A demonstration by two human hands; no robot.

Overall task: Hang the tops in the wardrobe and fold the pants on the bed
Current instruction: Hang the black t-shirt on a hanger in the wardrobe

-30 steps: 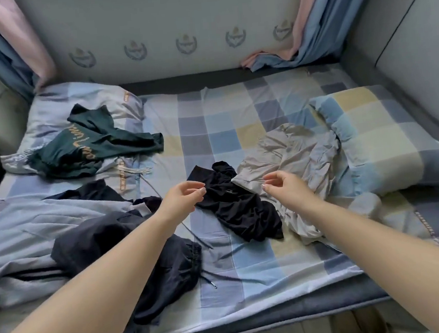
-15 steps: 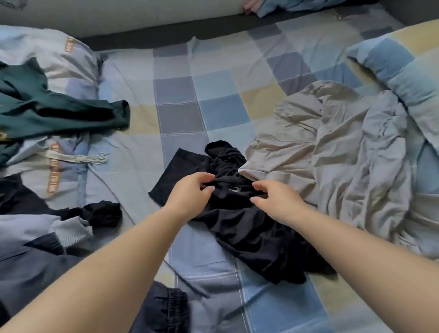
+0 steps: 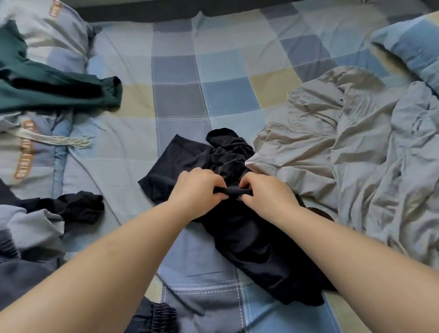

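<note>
At the bed's (image 3: 175, 72) near edge lies dark elastic-waisted clothing (image 3: 158, 328). Mid-bed, the left hand (image 3: 198, 190) and right hand (image 3: 267, 195) each pinch a bunched edge of the crumpled black garment (image 3: 246, 243). Beside it spreads a grey garment (image 3: 358, 154); a green top (image 3: 20, 85) lies at the far left.

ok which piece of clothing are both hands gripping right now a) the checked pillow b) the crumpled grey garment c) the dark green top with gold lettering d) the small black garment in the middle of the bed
d: the left hand and the right hand each pinch a bunched edge of the small black garment between them, while the dark green top and the crumpled grey garment lie untouched to either side.
</note>
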